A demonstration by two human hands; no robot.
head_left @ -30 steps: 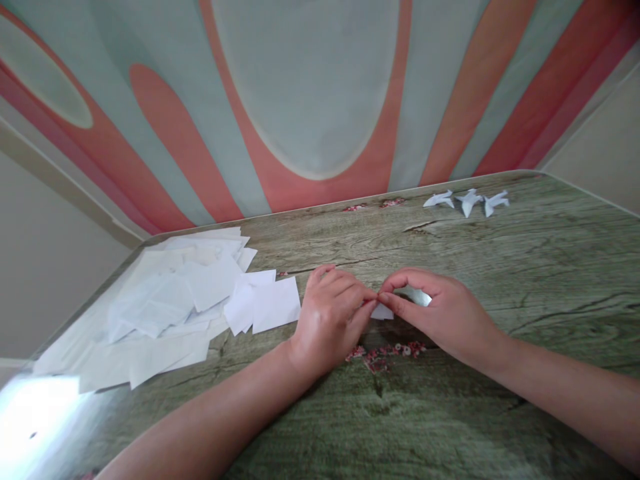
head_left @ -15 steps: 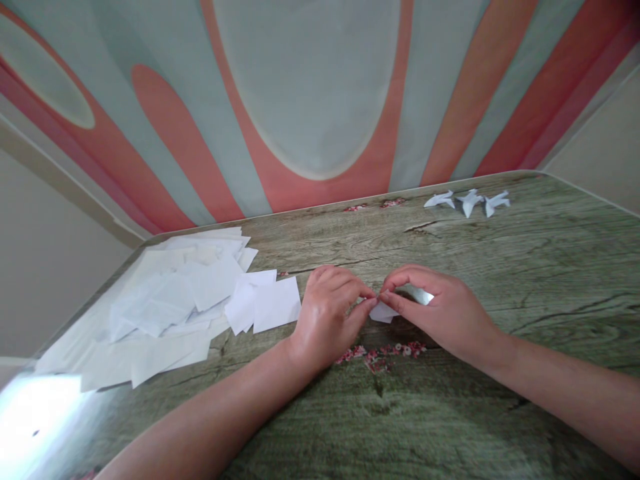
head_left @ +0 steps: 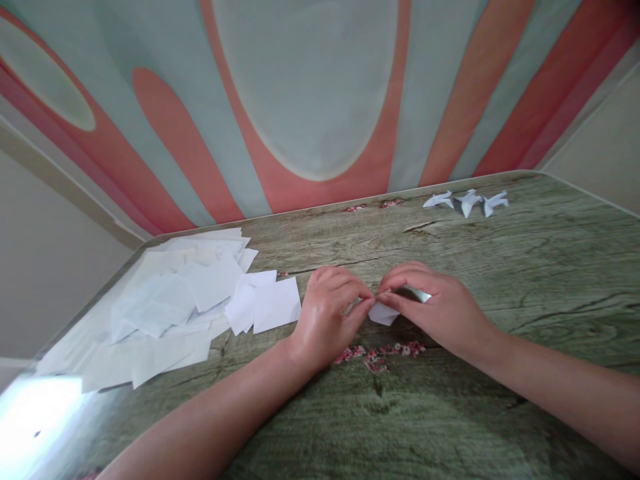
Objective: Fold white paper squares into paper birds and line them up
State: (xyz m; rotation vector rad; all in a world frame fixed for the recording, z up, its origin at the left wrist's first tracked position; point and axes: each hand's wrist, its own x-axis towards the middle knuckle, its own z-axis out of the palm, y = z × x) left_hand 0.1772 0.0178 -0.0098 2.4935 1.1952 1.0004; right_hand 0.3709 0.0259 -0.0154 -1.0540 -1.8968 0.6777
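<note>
Between my two hands is a small folded piece of white paper (head_left: 383,315), partly covered by my fingers. My left hand (head_left: 333,307) pinches its near left corner between thumb and forefinger. From the other side, my right hand (head_left: 425,297) pinches the same paper, its fingertips almost meeting those of the left. The thumb and curled fingers of the right hand form a ring over the paper, which hides most of its folds. Several loose white paper squares (head_left: 277,305) lie just left of my left hand.
A wide spread of white paper sheets (head_left: 165,300) covers the left of the wood-patterned table (head_left: 320,420). Three folded white paper figures (head_left: 469,203) stand at the far right. Beyond the table's back edge rises a striped coloured wall (head_left: 320,100).
The paper's visible lower part has shifted slightly and shows a single edge where two layers showed before. Both hands keep their pinch in nearly the same place.
</note>
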